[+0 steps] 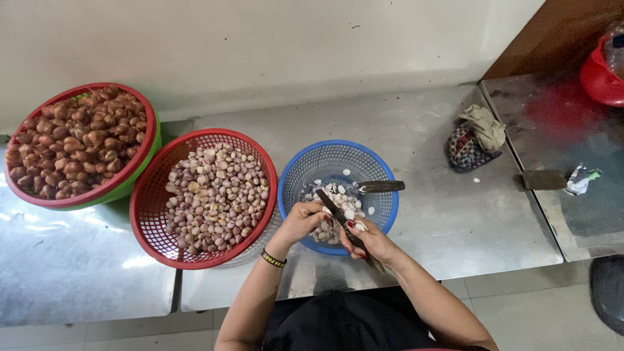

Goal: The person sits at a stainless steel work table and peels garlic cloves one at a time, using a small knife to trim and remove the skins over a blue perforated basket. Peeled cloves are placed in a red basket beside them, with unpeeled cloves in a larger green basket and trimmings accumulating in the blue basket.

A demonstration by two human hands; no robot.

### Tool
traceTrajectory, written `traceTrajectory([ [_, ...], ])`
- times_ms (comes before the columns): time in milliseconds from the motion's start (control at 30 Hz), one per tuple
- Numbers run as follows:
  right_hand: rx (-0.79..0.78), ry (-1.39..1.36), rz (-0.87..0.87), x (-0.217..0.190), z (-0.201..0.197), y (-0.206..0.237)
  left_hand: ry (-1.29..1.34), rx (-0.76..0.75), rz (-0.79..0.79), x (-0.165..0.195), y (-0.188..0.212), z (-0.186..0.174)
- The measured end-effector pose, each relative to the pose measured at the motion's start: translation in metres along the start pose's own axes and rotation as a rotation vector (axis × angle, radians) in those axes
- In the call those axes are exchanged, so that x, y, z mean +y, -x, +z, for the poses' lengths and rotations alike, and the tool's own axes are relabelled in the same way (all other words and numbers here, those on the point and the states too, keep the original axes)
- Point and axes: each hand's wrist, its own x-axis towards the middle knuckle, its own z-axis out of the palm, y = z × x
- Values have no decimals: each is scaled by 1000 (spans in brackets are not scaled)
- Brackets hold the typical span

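Observation:
My left hand (303, 220) pinches a small pale shallot piece over the blue basket (383, 175). My right hand (368, 242) grips a dark knife (339, 216) whose blade points up and left toward the piece in my left hand. The blue basket holds a small heap of peeled white cloves (338, 201) and a second dark-handled knife (379, 186) rests across its right rim. To its left a red basket (144, 208) is full of pinkish peeled shallots (214, 195). A black wristband is on my left wrist.
At far left a red basket inside a green one (133, 182) holds brown unpeeled shallots (75, 143). A crumpled cloth (478, 136) lies on the steel table (448, 214). A scraper (545, 179) and a red container (601, 71) sit on the adjoining table to the right.

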Motion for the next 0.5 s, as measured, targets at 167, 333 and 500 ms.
traceTrajectory([
  [167, 37, 37, 28, 0, 1, 1, -203, -72, 277, 10, 1, 0],
  [333, 48, 64, 14, -1, 5, -6, 19, -5, -88, 4, 5, 10],
  [500, 99, 155, 32, 3, 5, -12, 9, -1, 31, -8, 5, 18],
])
